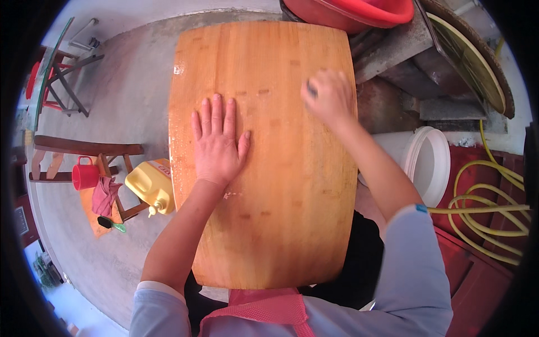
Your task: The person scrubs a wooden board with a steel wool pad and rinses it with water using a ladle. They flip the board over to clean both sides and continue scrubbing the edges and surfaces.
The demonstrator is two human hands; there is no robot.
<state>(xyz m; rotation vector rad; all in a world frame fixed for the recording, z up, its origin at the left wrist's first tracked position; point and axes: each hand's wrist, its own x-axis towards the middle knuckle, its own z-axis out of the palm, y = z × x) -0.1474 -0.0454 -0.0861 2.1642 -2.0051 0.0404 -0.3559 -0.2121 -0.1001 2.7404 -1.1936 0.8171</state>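
Note:
A large wooden board (278, 168), its surface shiny and wet-looking along the left edge, reaches from the front of my body outward. Flat on its left half rests my left hand (219, 153), palm down with fingers spread. Over the upper right part of the wood is my right hand (330, 99), blurred and curled around a small dark object (312, 89). Most of that object is hidden by my fingers, so its kind cannot be told.
To the left, a wooden chair seat (90, 210) bears a red mug (85, 175), a pink cloth (106, 196) and a green-handled brush (111, 224). A yellow jug (151, 185) stands beside it. On the right are a white bucket (429, 166), a yellow hose (476, 208) and a red basin (358, 14).

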